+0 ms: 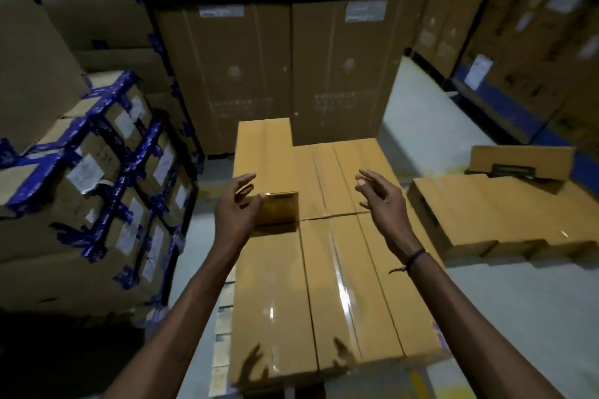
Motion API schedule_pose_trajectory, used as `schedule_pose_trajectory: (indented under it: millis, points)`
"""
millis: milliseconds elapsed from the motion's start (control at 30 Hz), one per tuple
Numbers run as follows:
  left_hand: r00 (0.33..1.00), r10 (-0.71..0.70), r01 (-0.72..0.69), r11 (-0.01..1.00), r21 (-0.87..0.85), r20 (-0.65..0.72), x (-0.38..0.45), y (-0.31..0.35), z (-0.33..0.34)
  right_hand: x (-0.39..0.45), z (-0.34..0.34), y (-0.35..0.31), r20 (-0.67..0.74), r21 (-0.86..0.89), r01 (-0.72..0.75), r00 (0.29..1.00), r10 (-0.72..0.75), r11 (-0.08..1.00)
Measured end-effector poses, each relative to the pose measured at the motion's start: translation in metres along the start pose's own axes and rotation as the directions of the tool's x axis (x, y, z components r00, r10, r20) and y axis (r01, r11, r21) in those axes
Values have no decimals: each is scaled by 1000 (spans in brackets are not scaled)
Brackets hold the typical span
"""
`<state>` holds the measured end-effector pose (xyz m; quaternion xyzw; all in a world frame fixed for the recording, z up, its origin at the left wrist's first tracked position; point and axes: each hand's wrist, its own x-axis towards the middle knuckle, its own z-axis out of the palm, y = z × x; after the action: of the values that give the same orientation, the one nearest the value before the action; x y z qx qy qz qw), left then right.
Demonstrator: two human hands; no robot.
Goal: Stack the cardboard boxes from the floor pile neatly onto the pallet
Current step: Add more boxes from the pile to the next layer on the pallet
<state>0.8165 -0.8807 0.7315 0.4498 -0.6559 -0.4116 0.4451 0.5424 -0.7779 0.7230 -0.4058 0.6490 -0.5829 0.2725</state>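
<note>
Reaching out over a layer of long cardboard boxes lying side by side on the pallet, only a pale edge of it showing at the stack's left. Hovering with both hands above the boxes: left hand spreading its fingers in a wide, empty grip just beside the end of a single upper box sitting on the far left of the layer; right hand likewise holding nothing, fingers loosely curved and apart, over the middle of the stack. Wearing a dark cord bracelet on the right wrist. Lying on the grey floor to the right, well apart from the pallet: the floor pile of matching boxes, with one more box resting tilted on top. Standing behind the pallet: tall strapped cartons. Crowding the left side: cartons sealed with blue tape. Glinting off the shiny tape on the near boxes.
</note>
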Motion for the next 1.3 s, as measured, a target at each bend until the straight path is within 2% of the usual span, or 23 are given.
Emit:
schedule_pose_trajectory:
  millis: [167,400,700,900,1100,1300]
  points:
    - [991,-6,28,986,-166,132,-74,29,38,-115,-76,5,-202,40,-28,979,35,999]
    - [936,27,67,965,-253,350,-163,84,134,-250,-186,-3,-442,34,-122,889,124,992]
    - [863,96,61,955,-290,496,-246,148,266,-333,-344,11,-663,90,-99,736,134,991]
    - [875,84,62,957,-282,476,-277,172,377,-339,-461,44,-679,110,-101,719,149,989]
    - [904,20,97,963,-250,427,-295,191,464,-301,-547,65,-611,115,-116,775,162,987]
    - [929,-21,109,969,-220,370,-279,199,524,-232,-603,85,-524,145,-135,830,192,980]
